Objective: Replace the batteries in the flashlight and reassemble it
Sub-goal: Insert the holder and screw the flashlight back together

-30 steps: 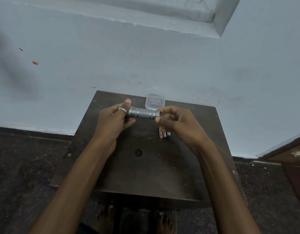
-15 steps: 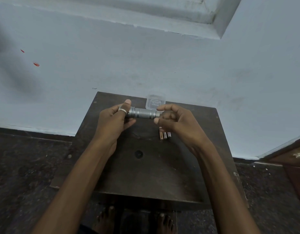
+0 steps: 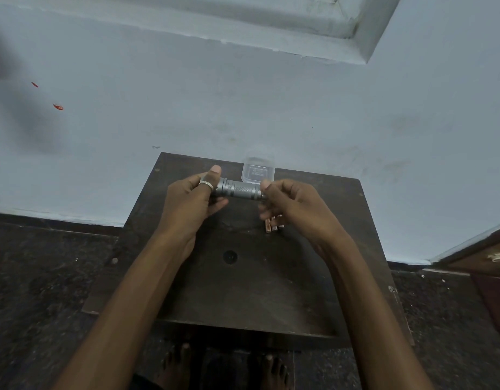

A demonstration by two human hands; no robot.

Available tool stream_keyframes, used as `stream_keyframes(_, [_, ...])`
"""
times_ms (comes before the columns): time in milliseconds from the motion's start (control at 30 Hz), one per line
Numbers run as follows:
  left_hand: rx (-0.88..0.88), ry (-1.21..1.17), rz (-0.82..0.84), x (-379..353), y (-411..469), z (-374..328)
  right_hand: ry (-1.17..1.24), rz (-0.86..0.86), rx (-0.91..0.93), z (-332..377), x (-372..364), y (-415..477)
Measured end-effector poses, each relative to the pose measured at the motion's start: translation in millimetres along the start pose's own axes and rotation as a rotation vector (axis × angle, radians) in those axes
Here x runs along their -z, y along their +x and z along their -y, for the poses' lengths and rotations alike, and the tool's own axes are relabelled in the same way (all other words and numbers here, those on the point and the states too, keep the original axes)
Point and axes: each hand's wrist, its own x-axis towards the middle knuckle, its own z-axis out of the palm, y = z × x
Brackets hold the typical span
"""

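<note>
Flashlight (image 3: 239,189) held level, both hands' fingers (image 3: 267,187) gripping its ends.

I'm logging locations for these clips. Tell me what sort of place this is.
Probably a room in a home, not a workshop: a small dark wooden table pushed against a painted pale blue wall, a dark speckled stone floor, and the person's bare feet under the table.
</note>
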Motion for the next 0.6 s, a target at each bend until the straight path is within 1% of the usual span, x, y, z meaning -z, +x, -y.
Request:
stream_keyframes(100, [0.010,-0.004,-0.009,0.4,0.2,-0.6,0.079,0.011,0.066,0.4,2.3,0.1])
stream_keyframes(267, [0.009,0.004,-0.004,0.0,-1.0,-2.0,0.031,0.008,0.089,-2.3,4.3,2.9])
stream_keyframes(500, [-0.011,0.007,0.017,-3.2,-4.0,-3.1,-0.074,0.002,0.013,-4.0,0.4,2.6])
stream_keyframes(600, [-0.016,0.009,0.028,-3.4,-4.9,-3.8,-0.054,-0.004,-0.035,-4.1,-1.1,3.1])
